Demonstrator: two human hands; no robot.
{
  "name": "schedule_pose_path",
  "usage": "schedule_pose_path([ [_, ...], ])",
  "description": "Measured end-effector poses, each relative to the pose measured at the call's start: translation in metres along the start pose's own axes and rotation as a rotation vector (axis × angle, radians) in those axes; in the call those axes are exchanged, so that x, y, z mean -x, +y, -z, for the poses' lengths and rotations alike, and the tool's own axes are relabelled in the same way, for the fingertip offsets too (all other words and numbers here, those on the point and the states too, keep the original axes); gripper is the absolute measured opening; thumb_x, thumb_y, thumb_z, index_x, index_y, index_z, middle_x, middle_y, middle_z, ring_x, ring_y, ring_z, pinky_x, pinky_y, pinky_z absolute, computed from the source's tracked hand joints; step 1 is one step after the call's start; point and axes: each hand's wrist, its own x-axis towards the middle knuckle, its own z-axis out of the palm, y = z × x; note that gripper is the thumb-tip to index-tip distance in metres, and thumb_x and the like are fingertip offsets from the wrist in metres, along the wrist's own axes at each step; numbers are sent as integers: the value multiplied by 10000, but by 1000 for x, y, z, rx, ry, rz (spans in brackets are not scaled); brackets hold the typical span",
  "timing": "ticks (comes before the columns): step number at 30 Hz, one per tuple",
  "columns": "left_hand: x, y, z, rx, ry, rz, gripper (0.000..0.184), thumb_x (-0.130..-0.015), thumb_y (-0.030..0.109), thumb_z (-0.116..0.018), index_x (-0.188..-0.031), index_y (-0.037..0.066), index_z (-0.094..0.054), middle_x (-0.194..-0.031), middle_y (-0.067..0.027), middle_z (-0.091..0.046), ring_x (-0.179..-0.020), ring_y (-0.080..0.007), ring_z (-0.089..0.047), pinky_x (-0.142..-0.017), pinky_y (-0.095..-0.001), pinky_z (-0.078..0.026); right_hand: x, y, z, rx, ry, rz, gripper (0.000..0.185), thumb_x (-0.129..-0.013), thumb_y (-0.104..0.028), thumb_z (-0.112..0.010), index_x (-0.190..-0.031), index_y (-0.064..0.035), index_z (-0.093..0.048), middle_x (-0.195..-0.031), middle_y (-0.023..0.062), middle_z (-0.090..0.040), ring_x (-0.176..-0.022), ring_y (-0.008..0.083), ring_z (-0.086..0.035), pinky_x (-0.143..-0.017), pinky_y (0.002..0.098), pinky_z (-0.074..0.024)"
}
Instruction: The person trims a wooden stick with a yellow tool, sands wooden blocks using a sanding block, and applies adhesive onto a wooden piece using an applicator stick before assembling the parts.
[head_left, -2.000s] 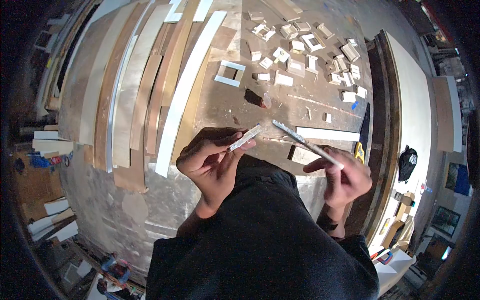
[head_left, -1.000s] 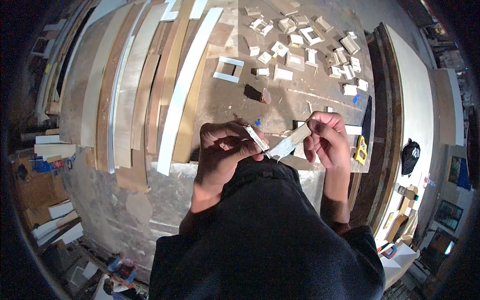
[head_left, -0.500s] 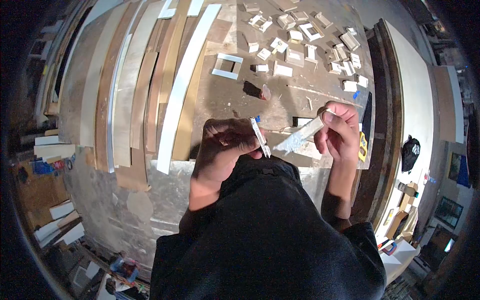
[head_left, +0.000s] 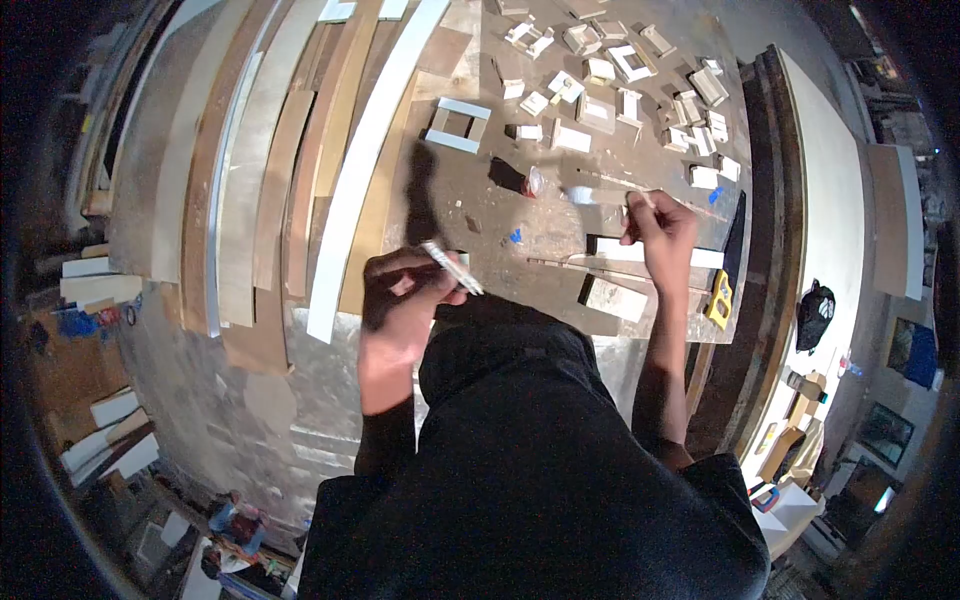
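Observation:
My left hand (head_left: pixel 405 300) is closed on a small narrow piece (head_left: pixel 452 267) with a whitish edge, held above the table's near edge. My right hand (head_left: pixel 662 228) pinches a thin flat strip (head_left: pixel 604 197) whose far end carries a white smear. That end hangs over the table close to a small reddish translucent container (head_left: pixel 533 182). Below my right hand lie a white strip (head_left: pixel 640 250) and a pale wood block (head_left: pixel 615 298). A square frame (head_left: pixel 458 124) with two white sides rests beyond my left hand.
Long boards (head_left: pixel 375 160) cover the left of the table (head_left: pixel 490 235). Several small wooden assemblies (head_left: pixel 597 112) are scattered at the back right. A yellow-handled tool (head_left: pixel 718 300) lies at the right edge. A black bag (head_left: pixel 816 316) sits on the pale panel (head_left: pixel 825 210) farther right.
My hands have moved apart. The left moved left with its narrow piece; the right moved slightly up and left, bringing the strip's smeared end from between the hands to near the reddish container.

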Motion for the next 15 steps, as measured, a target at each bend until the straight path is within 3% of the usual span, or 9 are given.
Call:
schedule_pose_path([
  [2,4,-4,12,178,-3,-87,169,-806,-64,-713,-961,1,-708,-913,-153,-711,-768,-235,-695,-639,-329,-580,-14,32,-3,413,23,78,208,-938,-146,-635,-862,37,-698,-638,78,-644,-489,114,-591,-493,269,-475],
  [4,4,-2,18,218,60,-106,192,-800,-79,-713,-971,8,-706,-939,-160,-710,-795,-243,-703,-654,-334,-592,-28,69,-10,556,22,194,187,-936,-138,-628,-908,24,-715,-624,88,-644,-496,116,-589,-496,292,-471],
  [6,-2,-3,32,208,-30,-112,202,-799,-101,-703,-974,0,-695,-973,-173,-707,-834,-249,-712,-693,-338,-612,-42,89,-23,614,13,210,177,-931,-126,-625,-908,23,-717,-620,97,-643,-501,125,-594,-497,300,-467],
  [8,-5,-1,34,205,-21,-106,194,-803,-104,-697,-970,-4,-693,-971,-175,-708,-839,-245,-713,-702,-336,-615,-54,99,-37,662,-5,244,154,-861,-168,-666,-835,-29,-728,-667,208,-644,-553,361,-622,-539,411,-490],
  [12,-14,2,32,222,-15,-108,187,-807,-109,-689,-968,-14,-691,-966,-178,-711,-839,-243,-713,-705,-336,-618,-68,105,-63,820,-14,198,226,-840,-222,-676,-749,-17,-702,-658,233,-632,-605,424,-630,-569,470,-521],
  [15,-19,3,27,221,2,-93,193,-805,-105,-695,-975,-12,-693,-965,-176,-712,-835,-240,-713,-704,-333,-617,-76,119,-78,869,-29,231,240,-847,-211,-658,-733,-3,-689,-663,242,-631,-628,420,-644,-602,486,-536],
])
